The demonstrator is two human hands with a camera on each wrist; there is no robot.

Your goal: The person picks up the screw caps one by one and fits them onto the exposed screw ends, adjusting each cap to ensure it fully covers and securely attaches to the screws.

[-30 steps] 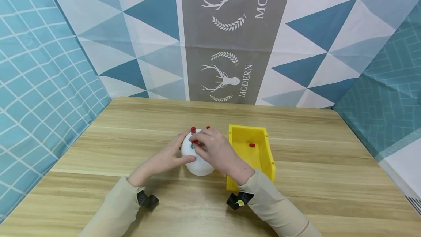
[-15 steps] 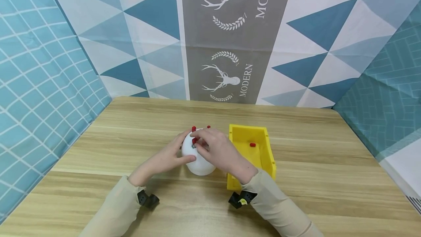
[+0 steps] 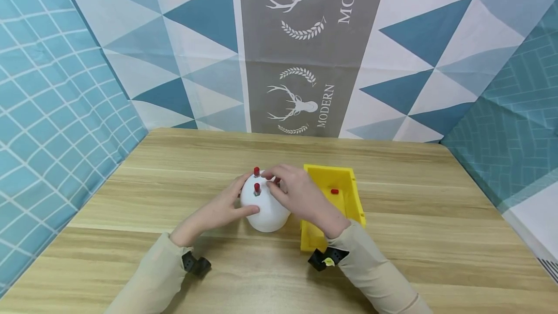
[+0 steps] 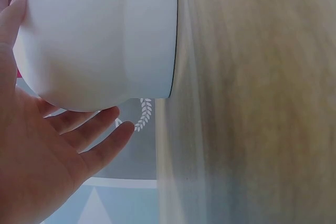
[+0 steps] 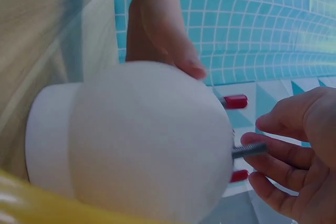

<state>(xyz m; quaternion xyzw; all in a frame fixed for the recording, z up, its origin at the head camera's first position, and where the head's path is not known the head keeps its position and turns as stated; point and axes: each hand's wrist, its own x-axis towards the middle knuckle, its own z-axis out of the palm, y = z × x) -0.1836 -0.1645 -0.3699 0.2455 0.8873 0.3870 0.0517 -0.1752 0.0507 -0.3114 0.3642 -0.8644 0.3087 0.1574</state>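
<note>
A white dome-shaped object [image 3: 269, 218] stands on the table with metal bolts sticking out of its top. Small red caps cover some of them, including a near cap [image 3: 257, 187] and a cap farther back [image 3: 256, 171]. My left hand [image 3: 215, 213] holds the dome's left side, thumb in front and fingers behind. Just right of the near cap is my right hand [image 3: 300, 194], its fingers loosely bent. In the right wrist view, those fingers spread around a bare threaded bolt [image 5: 249, 150] with no cap between them; whether they touch it I cannot tell.
A yellow bin [image 3: 363, 217] stands just right of the dome, partly under the right forearm. One loose red cap [image 3: 334, 191] lies inside it. The wooden table [image 3: 418, 217] runs back to a patterned cloth wall.
My right hand has let go of the near red cap and moved slightly right and back. That cap now stands uncovered on its bolt. My left hand and the dome have stayed in place.
</note>
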